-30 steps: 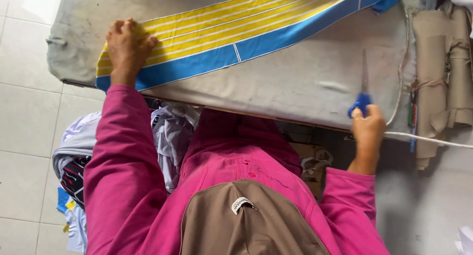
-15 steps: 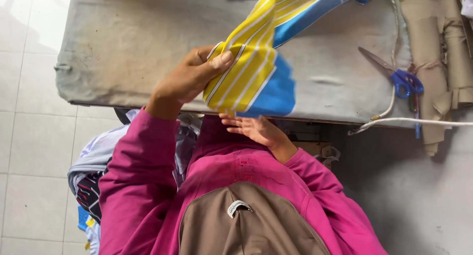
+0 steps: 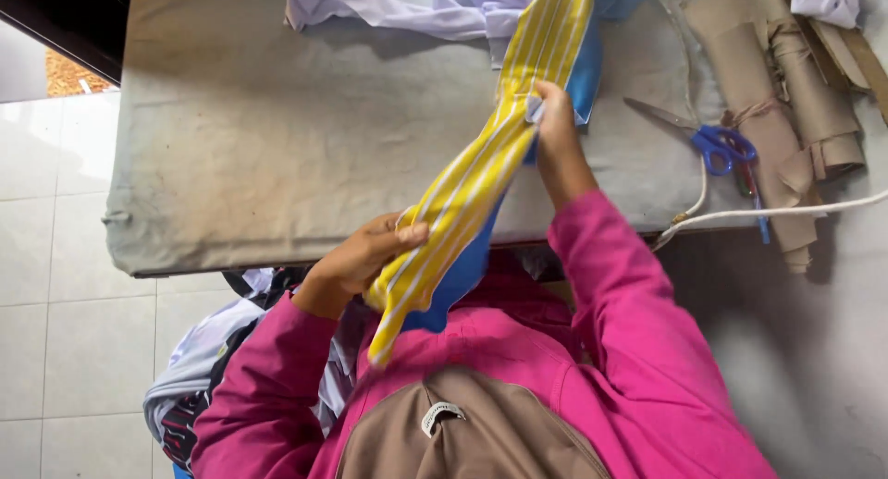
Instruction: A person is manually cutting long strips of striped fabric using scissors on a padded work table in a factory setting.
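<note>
Both hands were on the striped cloth (image 3: 481,178), a long yellow-and-white band with a blue side, folded lengthwise and held slanting from my lap up over the tabletop (image 3: 277,155). My left hand (image 3: 365,257) had its grip pinched on the lower part just past the tabletop's near edge, thumb on top and fingers curled under, with a short tail hanging loose below toward my pink top. My right hand (image 3: 555,132) had its grip pressed together on the upper part, over the grey padded cover, fingertips nipping the folded edge where yellow met blue. Held at two points like that, the band ran fairly straight between my hands, which I judged kept the fold lined up along its length. The far end ran on past my right hand toward the back of the tabletop, beside a crumpled pale lilac garment (image 3: 407,7). The blue-handled scissors (image 3: 703,137) lay flat to the right of my right arm, blades pointing left, near but not touching it. Just beyond them sat rolls of brown paper (image 3: 777,100), tied, and a white cord (image 3: 786,211) trailed off the right edge. No proper container showed; only a heap of mixed clothes (image 3: 203,368) lay on the tiled floor (image 3: 65,257) below my left elbow.
</note>
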